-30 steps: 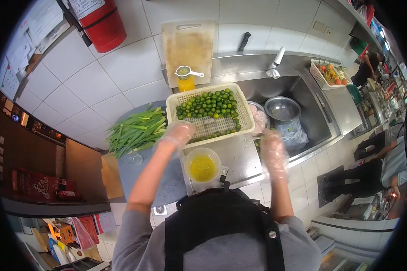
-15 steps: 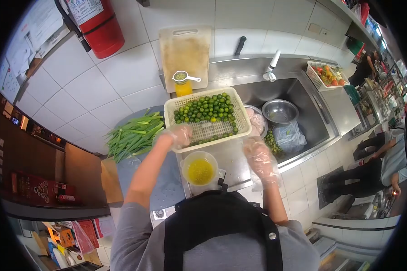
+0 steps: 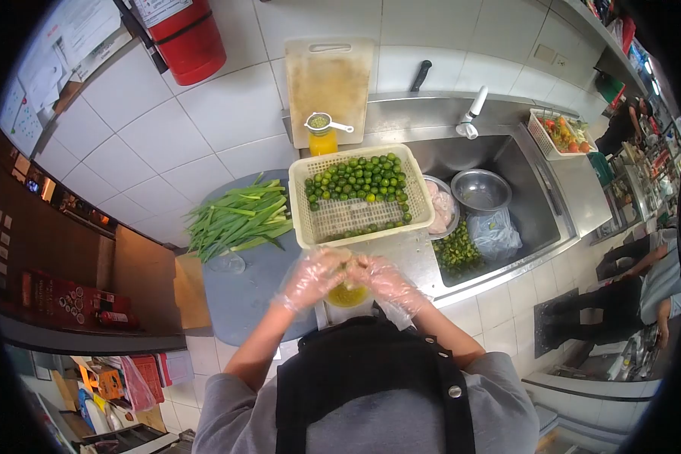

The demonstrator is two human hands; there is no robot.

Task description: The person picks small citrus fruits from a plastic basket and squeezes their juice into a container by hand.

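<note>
My left hand (image 3: 314, 278) and my right hand (image 3: 388, 283), both in clear plastic gloves, meet over a bowl of yellow-green juice (image 3: 346, 295). Their fingers are closed together on a small green calamansi, mostly hidden by the fingertips. The hands and sleeves cover much of the bowl. Just beyond them stands a cream plastic basket (image 3: 304, 219) of whole green calamansi (image 3: 363, 178), with bare mesh showing in its near part. Squeezed calamansi halves (image 3: 458, 253) lie heaped in the sink, to the right.
Green leafy stalks (image 3: 242, 216) lie on a grey round-edged surface at left. A strainer (image 3: 319, 122) rests on a container of orange liquid (image 3: 323, 142) before a cutting board (image 3: 329, 83). The sink (image 3: 533, 174) holds metal bowls and a plastic bag (image 3: 495, 234). People stand at right.
My left hand has left the basket and come back over the juice bowl. My right hand has moved left from the sink edge to meet it. The view has shifted slightly.
</note>
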